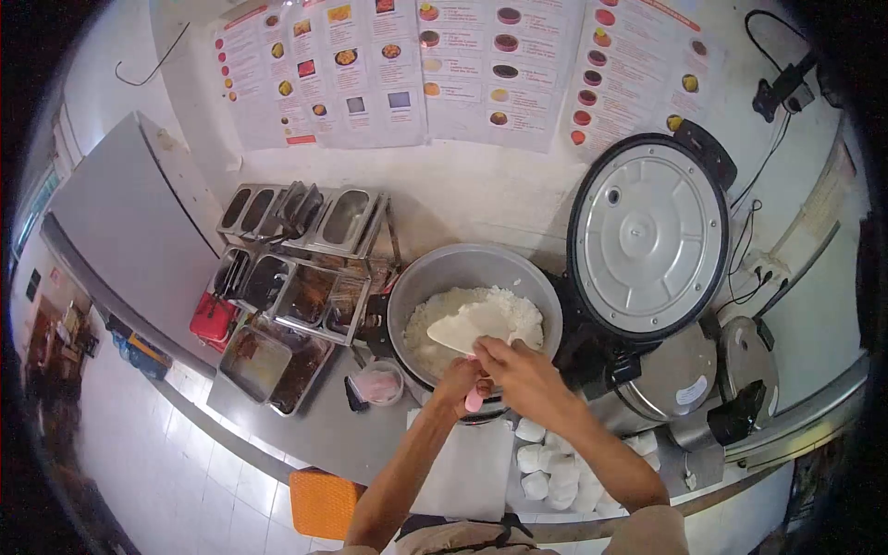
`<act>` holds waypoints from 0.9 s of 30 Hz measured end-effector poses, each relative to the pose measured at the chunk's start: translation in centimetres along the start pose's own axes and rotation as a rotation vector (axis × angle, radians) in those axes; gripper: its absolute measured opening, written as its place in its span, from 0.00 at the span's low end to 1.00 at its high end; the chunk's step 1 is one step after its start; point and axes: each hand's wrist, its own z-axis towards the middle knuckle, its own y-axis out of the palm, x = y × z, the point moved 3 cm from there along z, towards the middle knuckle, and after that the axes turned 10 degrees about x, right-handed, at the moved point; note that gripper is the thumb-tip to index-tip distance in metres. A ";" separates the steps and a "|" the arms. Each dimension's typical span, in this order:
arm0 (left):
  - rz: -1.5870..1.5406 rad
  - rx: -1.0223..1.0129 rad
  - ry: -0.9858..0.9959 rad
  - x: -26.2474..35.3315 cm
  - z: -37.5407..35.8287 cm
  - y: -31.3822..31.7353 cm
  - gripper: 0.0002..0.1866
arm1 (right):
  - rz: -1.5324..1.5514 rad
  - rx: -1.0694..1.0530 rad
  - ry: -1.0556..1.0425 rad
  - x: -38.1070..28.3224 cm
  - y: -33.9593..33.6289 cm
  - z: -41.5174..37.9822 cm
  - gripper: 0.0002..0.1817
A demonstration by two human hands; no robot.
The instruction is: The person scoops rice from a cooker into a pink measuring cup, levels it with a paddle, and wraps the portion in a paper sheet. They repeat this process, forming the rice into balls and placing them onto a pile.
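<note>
A big round rice cooker pot stands in front of me, with white cooked rice inside. Over the rice is the broad pale blade of a rice paddle, tilted. Its pink handle end pokes out below my left hand, whose fingers are wrapped round the handle. My right hand is closed at the neck of the paddle, close to the blade, with its fingertips partly hidden. Both hands are at the pot's near rim.
The cooker's round lid stands raised at right. Metal food pans fill a rack at left. Several white wrapped bundles lie near me beside a white sheet. A cup with pink contents stands left of the pot. Lidded pots are at right.
</note>
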 end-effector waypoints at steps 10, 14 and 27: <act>-0.100 -0.036 -0.044 -0.3 -1.2 0.2 0.05 | 0.036 0.123 0.221 6.5 2.4 -0.4 0.32; -0.068 0.002 0.021 -0.2 -0.1 0.4 0.06 | 0.055 0.254 0.137 2.1 1.7 -0.7 0.34; 0.049 0.012 0.019 1.1 -2.2 -0.3 0.05 | -0.019 0.294 0.162 2.9 2.1 0.5 0.25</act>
